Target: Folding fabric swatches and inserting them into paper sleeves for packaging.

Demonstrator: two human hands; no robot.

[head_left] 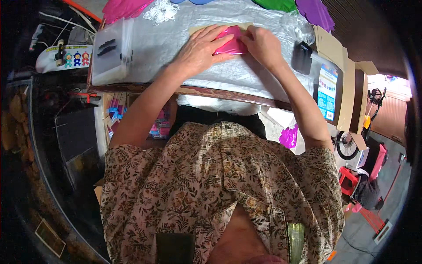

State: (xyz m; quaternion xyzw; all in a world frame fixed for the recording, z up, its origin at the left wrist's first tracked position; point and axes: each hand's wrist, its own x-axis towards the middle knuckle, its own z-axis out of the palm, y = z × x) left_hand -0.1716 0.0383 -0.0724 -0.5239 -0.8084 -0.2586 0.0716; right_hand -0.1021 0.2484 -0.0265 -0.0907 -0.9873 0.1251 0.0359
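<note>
A shiny pink folded plastic sheet (pixel 233 40) lies on a piece of tan card (pixel 246 25) near the far middle of the table. My left hand (pixel 200 49) rests flat over its left side, with fingers stretched out and apart. At the right edge, my right hand (pixel 263 44) is closed, its thumb and curled fingers pinching the sheet's border. What lies under the right fingers is partly hidden.
Silvery plastic covers the table (pixel 154 57). Clear bags (pixel 112 64) with black strips lie left; white strings (pixel 160 12), pink sheets (pixel 127 9), green (pixel 277 4) and purple sheets (pixel 314 13) lie beyond. A black object (pixel 303 55) and cardboard boxes (pixel 340 57) stand right.
</note>
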